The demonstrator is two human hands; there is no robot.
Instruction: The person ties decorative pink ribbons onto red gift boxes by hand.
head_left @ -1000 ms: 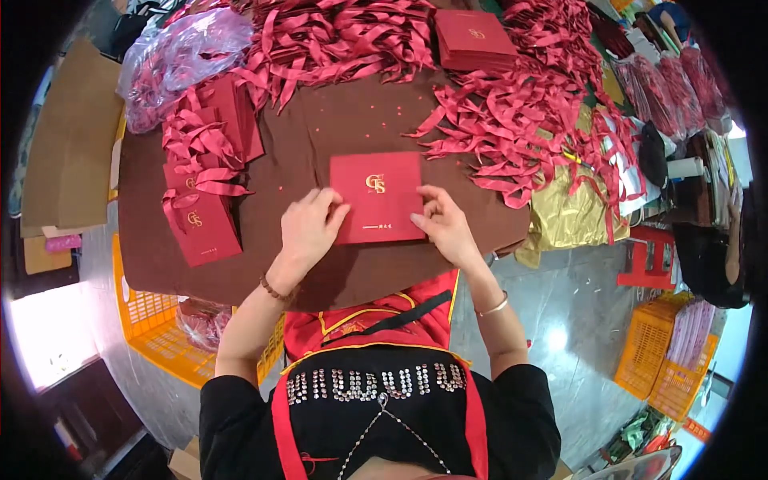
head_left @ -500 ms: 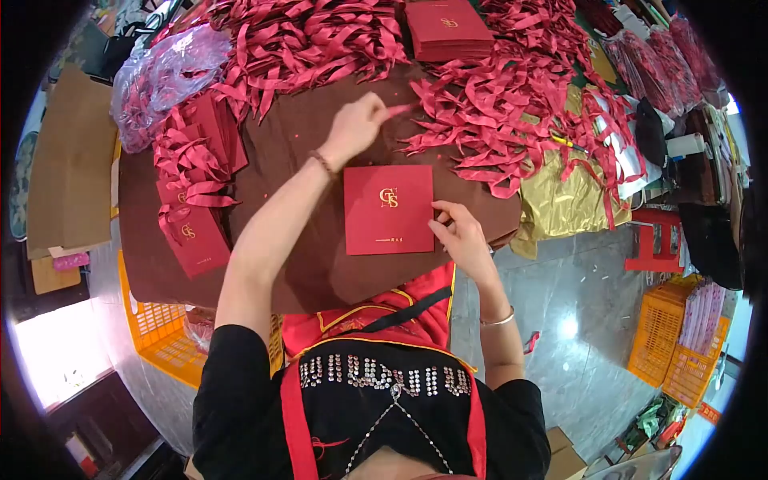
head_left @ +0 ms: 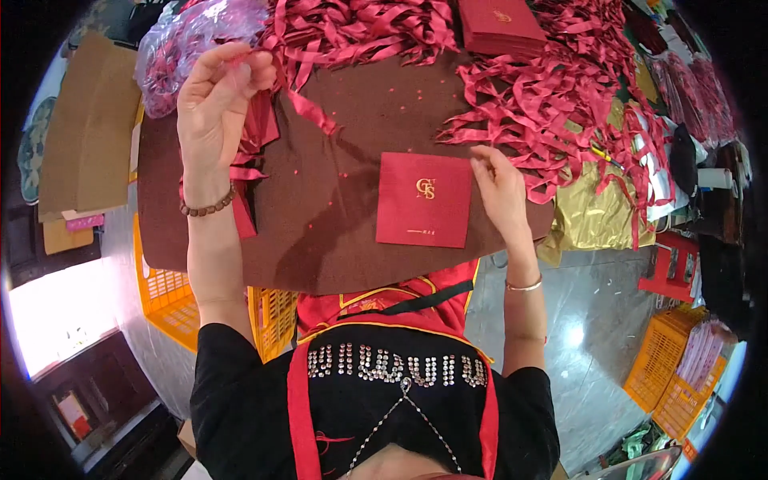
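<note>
Head view, count: I see two hands and one red square envelope [head_left: 424, 200] lying flat, middle-right of the brown desk [head_left: 336, 232].
Left hand [head_left: 220, 96]: fingers pinched on a red ribbon [head_left: 308, 108], far left.
Right hand [head_left: 500, 188]: fingertips on the envelope's right edge.
Change: left hand swung leftward, ribbon now drawn out.
Packages: red stack [head_left: 500, 20] far; gold emblem on envelope.

A small packing or craft workshop: a brown felt-covered surface [head_left: 336, 216] heaped with cut red ribbons [head_left: 544, 104], stacks of red card folders [head_left: 500, 24], orange plastic crates [head_left: 172, 292] on the floor, flat cardboard [head_left: 88, 128] alongside.
</note>
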